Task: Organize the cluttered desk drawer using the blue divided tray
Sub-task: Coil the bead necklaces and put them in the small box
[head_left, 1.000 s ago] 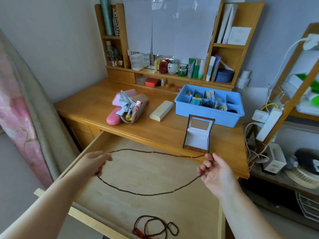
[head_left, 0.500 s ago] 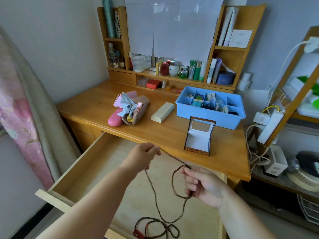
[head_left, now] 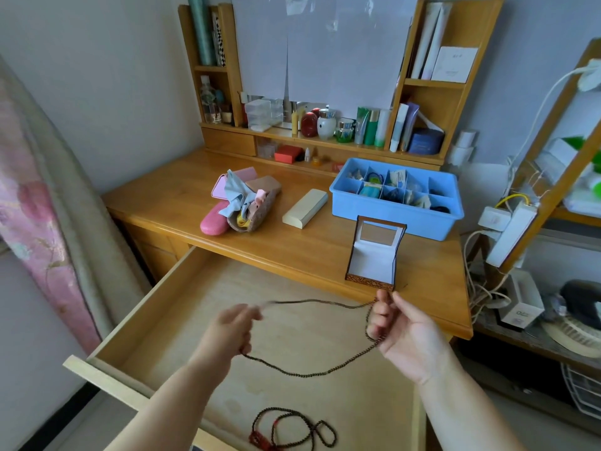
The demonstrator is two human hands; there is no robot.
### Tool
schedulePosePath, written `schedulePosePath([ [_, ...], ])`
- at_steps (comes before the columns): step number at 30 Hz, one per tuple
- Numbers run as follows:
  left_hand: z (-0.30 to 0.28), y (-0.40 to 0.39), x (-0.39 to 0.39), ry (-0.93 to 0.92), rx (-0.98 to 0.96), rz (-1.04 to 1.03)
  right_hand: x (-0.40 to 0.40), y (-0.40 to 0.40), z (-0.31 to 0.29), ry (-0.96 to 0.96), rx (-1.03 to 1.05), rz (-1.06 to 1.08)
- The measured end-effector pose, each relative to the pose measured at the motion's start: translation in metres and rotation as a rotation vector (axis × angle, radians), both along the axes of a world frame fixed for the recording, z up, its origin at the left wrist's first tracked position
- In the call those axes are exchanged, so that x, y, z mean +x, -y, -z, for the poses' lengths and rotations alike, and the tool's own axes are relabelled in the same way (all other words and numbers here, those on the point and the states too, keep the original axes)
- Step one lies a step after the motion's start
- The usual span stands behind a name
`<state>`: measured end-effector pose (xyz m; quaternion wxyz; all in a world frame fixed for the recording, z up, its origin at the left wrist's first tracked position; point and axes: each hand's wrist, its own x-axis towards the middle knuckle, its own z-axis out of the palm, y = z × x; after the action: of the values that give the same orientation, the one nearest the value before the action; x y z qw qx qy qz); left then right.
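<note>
While our left hand (head_left: 231, 330) and right hand (head_left: 398, 333) pinch a bead strand (head_left: 309, 372) mid-frame, open drawer (head_left: 182, 288) below, small open box (head_left: 374, 255) at desk edge, second strand (head_left: 292, 431) bottom centre.

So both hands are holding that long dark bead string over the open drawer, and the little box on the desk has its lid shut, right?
Not quite: the head view shows the small brown box standing open, lid raised. The left hand and right hand do hold the long dark bead string over the open wooden drawer.

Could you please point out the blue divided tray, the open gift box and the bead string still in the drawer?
blue divided tray (head_left: 390, 213): head view, front wall.
open gift box (head_left: 372, 260): head view, white lining.
bead string (head_left: 294, 429): head view, coiled loops.
</note>
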<state>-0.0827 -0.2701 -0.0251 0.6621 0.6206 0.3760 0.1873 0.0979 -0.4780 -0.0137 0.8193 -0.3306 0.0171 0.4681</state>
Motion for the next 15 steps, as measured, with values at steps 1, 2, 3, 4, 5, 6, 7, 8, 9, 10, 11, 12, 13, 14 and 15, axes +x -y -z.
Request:
schedulePosePath([
  [1, -0.009, 0.012, 0.008, -0.105, 0.266, 0.181, -0.004, -0.007, -0.001, 0.053, -0.012, -0.03],
  [2, -0.018, 0.025, 0.015, -0.15, 0.484, 0.368, -0.008, -0.014, -0.002, 0.108, -0.029, -0.076],
  [3, -0.025, 0.037, 0.022, -0.147, 0.617, 0.523, -0.013, -0.02, -0.004, 0.173, -0.066, -0.136],
  [4, -0.033, 0.049, 0.029, -0.122, 0.667, 0.629, -0.017, -0.024, -0.006, 0.253, -0.127, -0.197],
  [5, -0.04, 0.057, 0.036, -0.095, 0.673, 0.68, -0.022, -0.027, -0.007, 0.338, -0.211, -0.259],
  [6, -0.046, 0.06, 0.041, -0.074, 0.647, 0.674, -0.025, -0.028, -0.008, 0.411, -0.286, -0.327],
  [7, -0.05, 0.058, 0.047, -0.067, 0.6, 0.618, -0.028, -0.027, -0.009, 0.459, -0.336, -0.405],
  [8, -0.052, 0.052, 0.051, -0.075, 0.53, 0.529, -0.029, -0.023, -0.009, 0.475, -0.353, -0.471],
  [9, -0.051, 0.044, 0.052, -0.087, 0.43, 0.435, -0.028, -0.018, -0.01, 0.455, -0.338, -0.508],
  [10, -0.047, 0.033, 0.051, -0.091, 0.291, 0.355, -0.026, -0.012, -0.011, 0.408, -0.301, -0.516],
  [11, -0.041, 0.023, 0.047, -0.073, 0.115, 0.29, -0.024, -0.007, -0.011, 0.348, -0.255, -0.505],
  [12, -0.034, 0.013, 0.041, -0.037, -0.081, 0.223, -0.021, -0.002, -0.01, 0.286, -0.214, -0.481],
  [13, -0.026, 0.002, 0.034, 0.0, -0.258, 0.149, -0.019, 0.002, -0.009, 0.23, -0.181, -0.455],
  [14, -0.018, -0.007, 0.025, 0.031, -0.394, 0.081, -0.018, 0.006, -0.006, 0.179, -0.149, -0.427],
  [15, -0.011, -0.016, 0.017, 0.067, -0.497, 0.025, -0.016, 0.009, -0.003, 0.135, -0.117, -0.403],
])
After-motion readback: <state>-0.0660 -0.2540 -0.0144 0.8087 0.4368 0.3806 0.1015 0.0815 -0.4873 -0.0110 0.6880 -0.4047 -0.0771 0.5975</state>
